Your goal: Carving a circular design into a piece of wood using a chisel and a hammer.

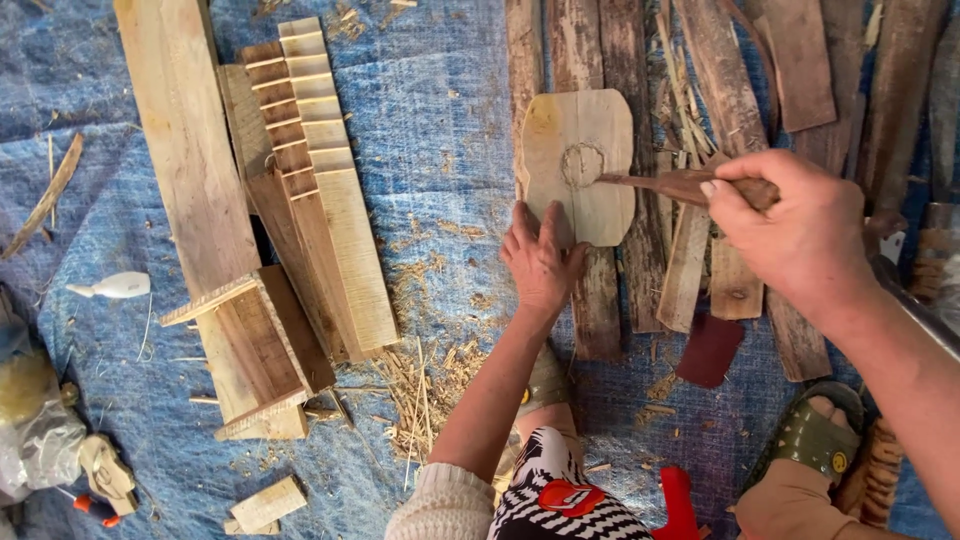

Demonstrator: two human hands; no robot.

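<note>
At 12 o'clock, left hand (540, 255) pins the wooden blank (580, 165) flat; right hand (800, 235) grips a carving knife (660, 184), circle only scored so far.

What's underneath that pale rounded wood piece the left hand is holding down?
The pale wood piece lies across dark weathered planks, which rest on the blue tarp. The left hand presses its lower edge. What lies directly beneath its middle is covered.
</note>
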